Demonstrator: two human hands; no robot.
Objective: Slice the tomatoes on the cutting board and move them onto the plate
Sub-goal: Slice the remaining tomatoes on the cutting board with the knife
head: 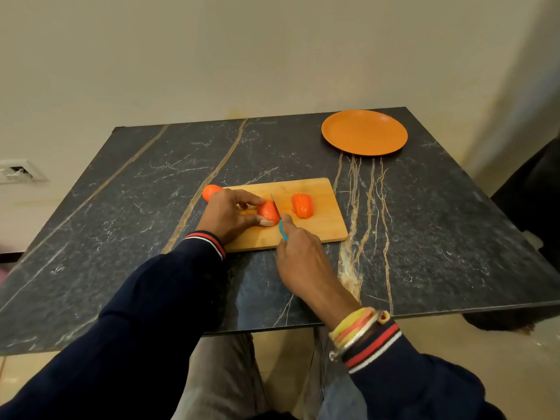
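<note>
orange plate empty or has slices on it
Empty: the orange plate shows only bare surface; the cut slices lie on the cutting board.

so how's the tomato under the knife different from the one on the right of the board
The held tomato shows as one piece; the right tomato is cut into slices that lean together. The left hand grips the held tomato, with the knife blade at its right end; the right tomato lies untouched. Both are orange-red and sit on the cutting board.
</note>
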